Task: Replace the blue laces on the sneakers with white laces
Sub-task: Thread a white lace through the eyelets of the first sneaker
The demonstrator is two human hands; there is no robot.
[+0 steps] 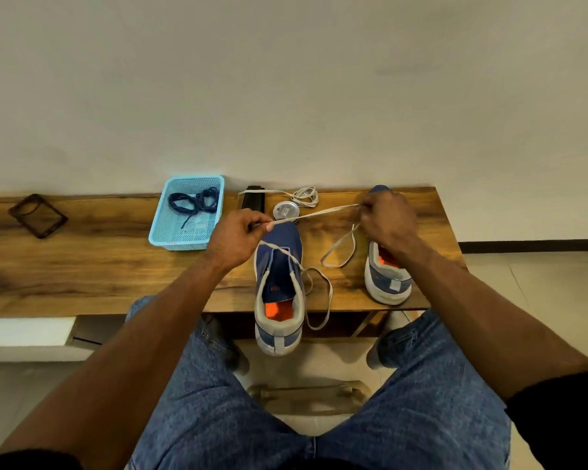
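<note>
Two sneakers [279,286], toes toward wall, heels near.

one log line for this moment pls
left hand pinches white lace | right hand pinches other end | lace taut over left sneaker | blue laces in basket

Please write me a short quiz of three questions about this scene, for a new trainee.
1. True or false: the blue laces lie in the basket.
2. Which hands hold the stretched white lace? A) left only B) right only C) both
3. Fill in: the coiled spare white lace lies near the table's ____ edge.

Key: 1 true. 2 C: left hand and right hand each pinch it. 3 far.
</note>
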